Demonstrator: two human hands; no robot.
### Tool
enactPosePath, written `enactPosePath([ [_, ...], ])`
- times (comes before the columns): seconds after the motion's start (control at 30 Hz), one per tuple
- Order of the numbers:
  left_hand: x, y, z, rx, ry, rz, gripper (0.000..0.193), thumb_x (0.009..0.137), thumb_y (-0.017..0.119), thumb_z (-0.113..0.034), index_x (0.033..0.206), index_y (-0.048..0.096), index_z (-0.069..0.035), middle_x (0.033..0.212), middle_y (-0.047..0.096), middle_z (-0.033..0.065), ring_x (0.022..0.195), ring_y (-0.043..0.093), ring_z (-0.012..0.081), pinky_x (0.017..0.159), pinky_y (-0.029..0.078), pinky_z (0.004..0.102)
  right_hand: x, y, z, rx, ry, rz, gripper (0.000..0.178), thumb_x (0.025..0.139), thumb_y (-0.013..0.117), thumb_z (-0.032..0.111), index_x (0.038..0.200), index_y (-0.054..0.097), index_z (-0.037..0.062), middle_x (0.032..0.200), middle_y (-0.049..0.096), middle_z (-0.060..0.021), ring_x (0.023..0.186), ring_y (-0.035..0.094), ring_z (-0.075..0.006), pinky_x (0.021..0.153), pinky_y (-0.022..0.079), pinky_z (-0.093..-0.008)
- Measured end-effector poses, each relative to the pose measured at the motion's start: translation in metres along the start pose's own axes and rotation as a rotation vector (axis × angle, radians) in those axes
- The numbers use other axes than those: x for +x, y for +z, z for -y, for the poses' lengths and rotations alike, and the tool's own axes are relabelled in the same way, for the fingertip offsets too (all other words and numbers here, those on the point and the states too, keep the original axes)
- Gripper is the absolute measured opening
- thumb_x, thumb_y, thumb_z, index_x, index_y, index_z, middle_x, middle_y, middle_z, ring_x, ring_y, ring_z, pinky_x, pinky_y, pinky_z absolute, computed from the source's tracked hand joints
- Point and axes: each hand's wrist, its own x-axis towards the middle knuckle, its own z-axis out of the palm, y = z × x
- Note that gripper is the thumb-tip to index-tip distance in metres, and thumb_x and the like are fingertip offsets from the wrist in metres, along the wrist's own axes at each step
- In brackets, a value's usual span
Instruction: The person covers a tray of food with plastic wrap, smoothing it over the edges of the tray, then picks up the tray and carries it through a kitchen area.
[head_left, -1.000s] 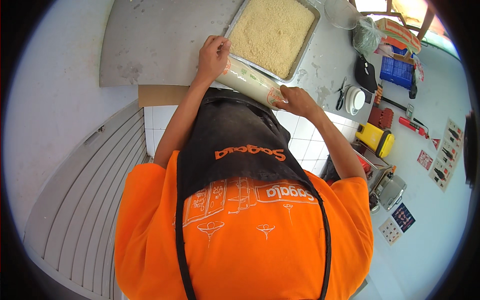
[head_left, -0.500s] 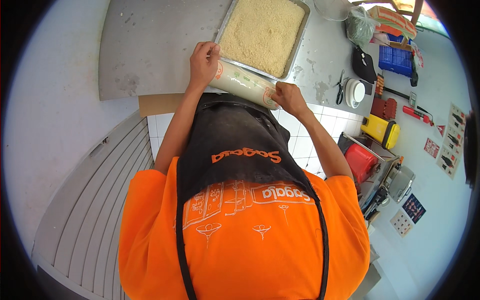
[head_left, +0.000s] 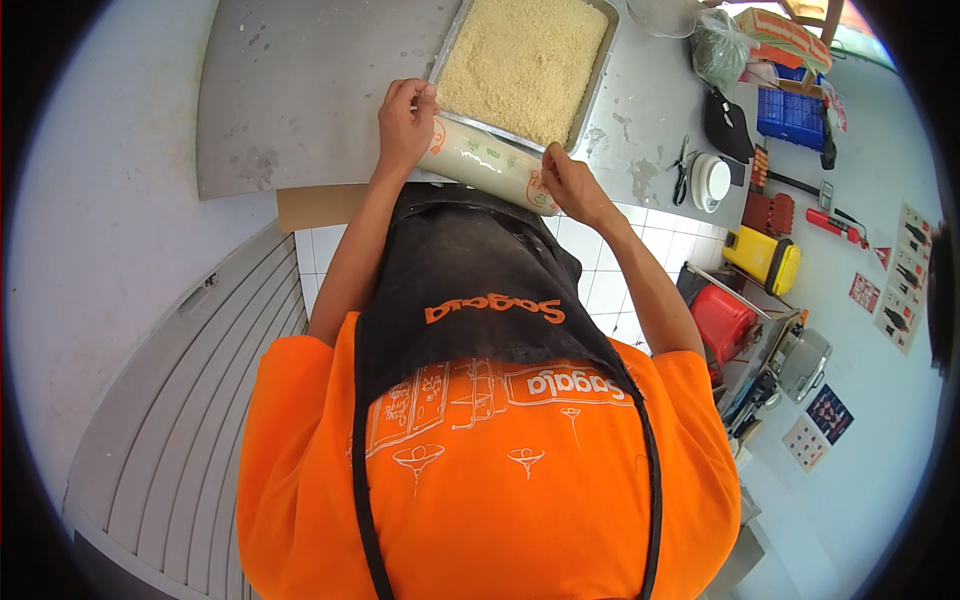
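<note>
A pale, glossy roll of printed plastic film [head_left: 485, 165] lies along the table's near edge, slanting down to the right. At its left end my left hand [head_left: 405, 125] is closed, thumb and fingers pinched at the upper edge of the film. My right hand [head_left: 575, 185] is closed in a pinch at the right end, close to the tray's near right corner. Just beyond the roll stands a metal tray [head_left: 581, 128] filled with coarse, pale yellow crumbs [head_left: 522, 72]. Whether either hand grips a loose edge of the film is hard to see.
The grey metal table [head_left: 310, 100] is stained in places. To the right lie black-handled scissors [head_left: 681, 180], a round white kitchen scale [head_left: 711, 183], a black cap [head_left: 727, 128] and a green-filled plastic bag [head_left: 720, 50]. A blue basket [head_left: 790, 120] is farther right.
My right hand has shifted slightly up at the roll's right end, its fingertips now nearer the tray. My left hand and the roll have barely moved.
</note>
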Motion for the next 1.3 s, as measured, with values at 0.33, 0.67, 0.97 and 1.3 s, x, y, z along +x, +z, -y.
enactPosePath([
  [0.33, 0.001, -0.001, -0.004, 0.007, 0.010, 0.026, 0.018, 0.097, 0.058, -0.015, 0.093, 0.061, 0.003, 0.092, 0.058, 0.0118, 0.067, 0.068, 0.0198, 0.061, 0.054, 0.0301, 0.016, -0.010, -0.010, -0.593, -0.427, 0.196, 0.025, 0.089, 0.052, 0.019, 0.081, 0.064, -0.0012, 0.081, 0.063, -0.0240, 0.082, 0.065, -0.0404, 0.071, 0.052, -0.0477],
  [0.67, 0.002, 0.001, 0.003, -0.008, 0.026, -0.001, 0.015, 0.096, 0.059, -0.012, 0.093, 0.061, 0.002, 0.090, 0.058, 0.0121, 0.068, 0.067, 0.0208, 0.061, 0.054, 0.0311, 0.026, -0.028, -0.005, -0.433, -0.401, 0.337, 0.011, 0.081, 0.059, 0.008, 0.075, 0.058, -0.0007, 0.073, 0.063, -0.0205, 0.073, 0.065, -0.0376, 0.065, 0.051, -0.0452],
  [0.97, 0.002, 0.002, 0.001, 0.008, 0.033, 0.021, 0.015, 0.096, 0.058, -0.013, 0.093, 0.061, 0.002, 0.090, 0.058, 0.0105, 0.069, 0.065, 0.0184, 0.062, 0.054, 0.0298, 0.020, -0.019, -0.015, -0.733, -0.398, 0.331, 0.015, 0.084, 0.057, 0.004, 0.092, 0.069, -0.0002, 0.087, 0.065, -0.0193, 0.084, 0.069, -0.0344, 0.071, 0.056, -0.0420],
  [1.3, 0.004, 0.003, 0.003, 0.033, 0.046, 0.028, 0.018, 0.098, 0.057, -0.015, 0.094, 0.061, 0.003, 0.090, 0.057, 0.0095, 0.070, 0.064, 0.0160, 0.063, 0.053, 0.0283, 0.023, -0.033, -0.026, -0.566, -0.291, 0.237, 0.016, 0.084, 0.061, 0.016, 0.082, 0.065, 0.0001, 0.082, 0.065, -0.0200, 0.083, 0.067, -0.0348, 0.073, 0.054, -0.0437],
])
